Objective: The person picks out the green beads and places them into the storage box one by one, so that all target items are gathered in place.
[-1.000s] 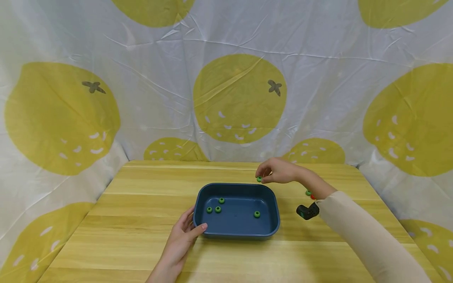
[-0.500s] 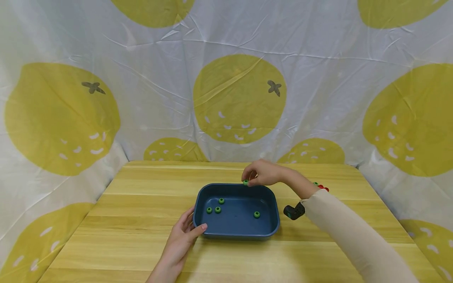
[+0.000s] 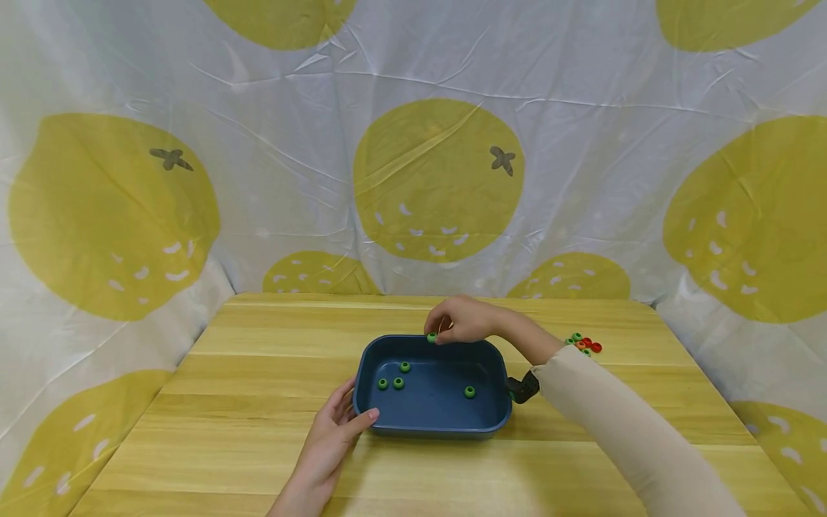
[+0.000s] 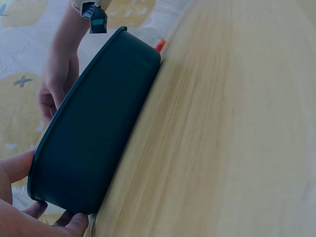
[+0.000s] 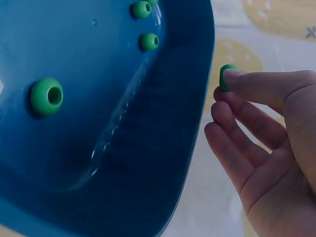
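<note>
A blue plastic tray (image 3: 433, 431) with raised walls stands on the table. My left hand (image 3: 329, 434) grips its left end, thumb over the rim and the other fingers against the outer wall. Several green beads lie inside; one bead (image 3: 469, 392) is on the right, and another bead (image 3: 405, 367) belongs to a group on the left. My right hand (image 3: 464, 320) is at the tray's far rim, pinching a green bead (image 5: 226, 77) between thumb and forefinger. In the right wrist view the remaining fingers are loosely bent below it.
A small cluster of red, orange and green beads, with a red bead (image 3: 596, 347) at its edge, lies on the wooden table (image 3: 258, 402) beyond my right sleeve (image 3: 620, 409). A black device (image 3: 523, 388) sits at my right wrist. A lemon-print cloth (image 3: 278, 179) hangs behind.
My right hand has moved left with the green bead, from right of the tray to above its far rim. More of the bead cluster now shows. My left hand has kept still.
</note>
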Demonstrator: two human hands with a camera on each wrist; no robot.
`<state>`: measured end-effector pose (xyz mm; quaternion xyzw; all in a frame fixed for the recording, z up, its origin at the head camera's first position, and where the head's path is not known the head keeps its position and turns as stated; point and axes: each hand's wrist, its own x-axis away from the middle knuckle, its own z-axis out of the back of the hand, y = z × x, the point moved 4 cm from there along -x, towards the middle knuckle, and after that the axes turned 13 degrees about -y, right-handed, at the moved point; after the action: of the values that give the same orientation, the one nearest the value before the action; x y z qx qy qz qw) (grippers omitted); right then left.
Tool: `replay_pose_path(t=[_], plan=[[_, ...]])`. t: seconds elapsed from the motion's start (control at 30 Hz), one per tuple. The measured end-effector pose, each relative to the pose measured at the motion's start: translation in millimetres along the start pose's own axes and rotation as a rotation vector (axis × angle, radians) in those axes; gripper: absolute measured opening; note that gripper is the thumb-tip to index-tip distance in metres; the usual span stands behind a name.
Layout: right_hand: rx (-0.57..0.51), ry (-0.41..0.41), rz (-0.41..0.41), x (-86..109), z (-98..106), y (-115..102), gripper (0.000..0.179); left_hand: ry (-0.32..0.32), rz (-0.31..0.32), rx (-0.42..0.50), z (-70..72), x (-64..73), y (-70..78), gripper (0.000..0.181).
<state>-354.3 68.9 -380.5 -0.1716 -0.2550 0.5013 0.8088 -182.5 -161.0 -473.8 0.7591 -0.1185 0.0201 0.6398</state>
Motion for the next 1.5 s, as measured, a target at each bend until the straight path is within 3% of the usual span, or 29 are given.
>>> replay_pose_path(t=[0.5,0.97,1.5], plan=[[-0.041,-0.009,0.015,-7.6,0,-9,0.024,-0.008,0.012,0.007,-0.6,-1.6,-0.6,0.08],[-0.038,0.001,0.025,1.1,-5,-3,0.024,-0.011,0.009,0.004,-0.6,-3.0,-0.8,0.08],[-0.053,0.018,-0.003,25.0,-6,3,0.023,-0.004,0.015,-0.002,1.5,-3.5,-1.5,0.081]])
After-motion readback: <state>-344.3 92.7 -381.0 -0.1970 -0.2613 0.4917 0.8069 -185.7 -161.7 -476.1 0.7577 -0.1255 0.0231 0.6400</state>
